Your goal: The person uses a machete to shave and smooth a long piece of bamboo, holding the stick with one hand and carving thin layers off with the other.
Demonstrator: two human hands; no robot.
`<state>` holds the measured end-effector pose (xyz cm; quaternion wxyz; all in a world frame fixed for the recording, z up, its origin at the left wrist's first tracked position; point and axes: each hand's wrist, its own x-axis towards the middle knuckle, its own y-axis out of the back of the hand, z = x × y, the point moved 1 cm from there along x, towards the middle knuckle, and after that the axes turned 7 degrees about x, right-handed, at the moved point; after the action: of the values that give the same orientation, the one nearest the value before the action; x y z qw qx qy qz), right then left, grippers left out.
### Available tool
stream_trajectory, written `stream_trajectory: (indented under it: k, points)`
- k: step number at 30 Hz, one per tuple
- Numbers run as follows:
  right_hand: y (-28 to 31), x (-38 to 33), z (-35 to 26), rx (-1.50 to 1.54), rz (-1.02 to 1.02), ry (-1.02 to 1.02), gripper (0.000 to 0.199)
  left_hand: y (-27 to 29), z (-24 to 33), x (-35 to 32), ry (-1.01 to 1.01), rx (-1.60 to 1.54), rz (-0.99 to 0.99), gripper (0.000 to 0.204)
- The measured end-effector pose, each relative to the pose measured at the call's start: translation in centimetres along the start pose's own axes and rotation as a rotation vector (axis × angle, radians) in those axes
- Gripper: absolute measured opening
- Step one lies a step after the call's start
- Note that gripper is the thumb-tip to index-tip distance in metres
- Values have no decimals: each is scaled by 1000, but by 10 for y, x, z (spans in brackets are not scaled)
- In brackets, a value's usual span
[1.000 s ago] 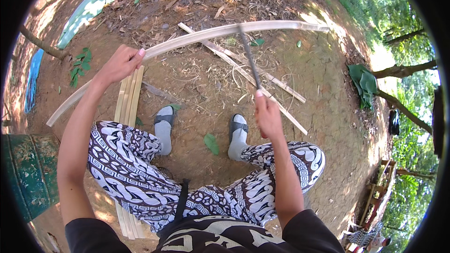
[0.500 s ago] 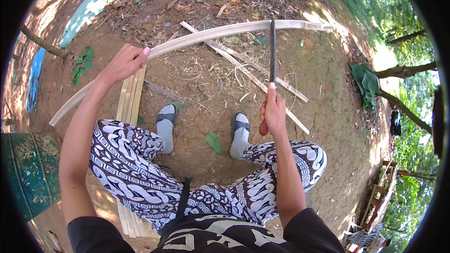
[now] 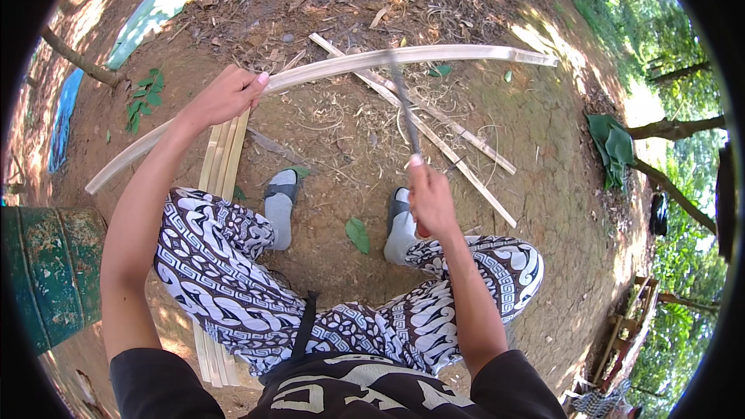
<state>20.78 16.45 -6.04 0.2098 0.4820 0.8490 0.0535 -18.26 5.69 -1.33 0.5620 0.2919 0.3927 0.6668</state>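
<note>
My left hand [image 3: 225, 97] is closed around a long, pale bamboo strip [image 3: 458, 53], gripping it left of its middle. The strip runs sideways in front of me, one end low at the left and the other out to the right. In my right hand [image 3: 431, 195] is a long-bladed knife [image 3: 405, 105] with a red handle, mostly hidden by the fingers. Its blade, slightly blurred, points away from me and tilts left, with its tip area at the strip. Whether blade and strip touch I cannot tell.
Two thin strips [image 3: 473, 178] lie crossed on the dirt among shavings [image 3: 326, 120]. A bundle of slats [image 3: 221, 157] rests under my left leg. At the left stand a green rusty drum [image 3: 58, 271] and a branch [image 3: 85, 58]. A green leaf [image 3: 357, 235] lies between my feet.
My right hand has moved left, and the knife has slid left along the strip, going from nearly upright to tilted left. My left hand keeps its hold on the strip.
</note>
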Motion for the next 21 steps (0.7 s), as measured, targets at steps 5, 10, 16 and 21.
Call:
stream_trajectory:
  k: [5, 10, 16, 21]
  points:
    - [-5, 3, 1, -90, -60, 55, 59, 1, 9, 2, -11, 6, -2, 70]
    - [-4, -7, -7, 108, -74, -49, 59, -3, 4, 5, 22, 12, -9, 70]
    - [-7, -9, 1, 45, -123, -3, 59, -6, 0, 6, -9, -8, -3, 70]
    - [-5, -11, 0, 12, -137, -10, 54, -5, 0, 6, 14, -1, -4, 69]
